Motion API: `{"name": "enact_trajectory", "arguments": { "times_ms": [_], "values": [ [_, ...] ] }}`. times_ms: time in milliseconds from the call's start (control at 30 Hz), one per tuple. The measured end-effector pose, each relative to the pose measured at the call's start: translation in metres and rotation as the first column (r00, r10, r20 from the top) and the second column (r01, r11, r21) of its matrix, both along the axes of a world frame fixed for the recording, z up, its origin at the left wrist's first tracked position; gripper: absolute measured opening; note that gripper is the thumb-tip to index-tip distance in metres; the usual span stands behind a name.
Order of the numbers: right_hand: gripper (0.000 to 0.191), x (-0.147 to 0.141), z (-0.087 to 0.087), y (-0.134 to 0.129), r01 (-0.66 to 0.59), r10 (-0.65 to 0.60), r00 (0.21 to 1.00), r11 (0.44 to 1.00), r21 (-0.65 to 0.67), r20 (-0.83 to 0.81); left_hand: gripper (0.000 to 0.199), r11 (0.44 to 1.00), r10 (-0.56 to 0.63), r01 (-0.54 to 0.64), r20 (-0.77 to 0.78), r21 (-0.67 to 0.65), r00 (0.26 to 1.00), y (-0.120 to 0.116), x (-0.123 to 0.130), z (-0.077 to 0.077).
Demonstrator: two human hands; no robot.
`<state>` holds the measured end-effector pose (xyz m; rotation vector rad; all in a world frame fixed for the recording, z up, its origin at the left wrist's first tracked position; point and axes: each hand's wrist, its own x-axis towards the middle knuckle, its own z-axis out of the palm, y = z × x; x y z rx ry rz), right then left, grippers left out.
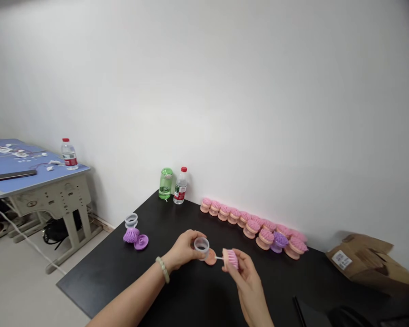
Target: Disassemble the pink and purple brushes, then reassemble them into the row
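My left hand (183, 249) grips a translucent round plastic cup (202, 244) between thumb and fingers, above the black table. In my right hand (248, 278) is a pink bristle brush head (231, 259), turned on its side with a thin white stem (219, 258) pointing left. Between the hands is a peach round cap (210, 258), close to the cup and the stem's tip; whether it rests on the table or touches either, I cannot tell. To the left lie a purple bristle brush head (131, 235), a purple round cap (141, 242) and another translucent cup (131, 220).
Assembled pink brushes (250, 228) stand along the wall, with a purple one (278, 242) among them. A green bottle (165, 184) and a water bottle (180, 187) stand at the back corner. An open cardboard box (364, 263) sits at right. A blue table (51, 175) is farther left.
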<state>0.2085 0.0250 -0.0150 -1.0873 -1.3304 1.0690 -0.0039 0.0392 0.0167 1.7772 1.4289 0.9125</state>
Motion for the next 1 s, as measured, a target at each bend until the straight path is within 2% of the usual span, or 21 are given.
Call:
{"name": "enact_trajectory", "arguments": {
  "times_ms": [100,200,300,433,600,733,833,1000],
  "values": [
    [0.064,0.007,-0.002,-0.003,0.084,-0.086,0.981,0.996,-0.016,-0.173,0.057,0.996,0.018,-0.022,0.050,0.083,0.999,-0.014,0.013,0.001],
    [0.066,0.006,-0.010,-0.008,0.078,-0.084,0.973,0.996,-0.039,-0.214,0.050,0.989,0.017,-0.028,0.073,0.145,0.997,-0.027,0.023,-0.002],
    [0.062,0.002,-0.014,-0.012,0.032,-0.043,0.977,0.998,-0.056,-0.209,0.044,0.983,-0.038,0.031,0.039,0.182,0.999,-0.034,0.026,-0.002],
    [0.055,-0.003,-0.015,-0.016,-0.013,0.011,0.985,1.000,-0.013,-0.170,0.046,0.971,-0.111,0.103,0.024,0.217,0.994,-0.039,0.023,0.002],
    [0.048,-0.002,-0.016,-0.024,-0.070,0.076,0.994,0.995,0.076,-0.081,0.048,0.953,-0.220,0.183,0.136,0.241,0.966,-0.042,0.018,0.004],
    [0.045,0.000,-0.014,-0.030,-0.090,0.090,0.996,0.986,0.142,0.005,0.041,0.956,-0.281,0.230,0.354,0.180,0.892,-0.043,0.018,0.001],
    [0.040,0.001,-0.010,-0.032,-0.128,0.109,0.988,0.972,0.195,0.105,0.041,0.961,-0.273,0.255,0.518,0.107,0.811,-0.043,0.020,-0.002],
    [0.035,0.003,-0.003,-0.033,-0.146,0.066,0.961,0.946,0.289,0.270,0.040,0.953,-0.247,0.300,0.658,0.034,0.711,-0.044,0.023,-0.001]
  ]
}}
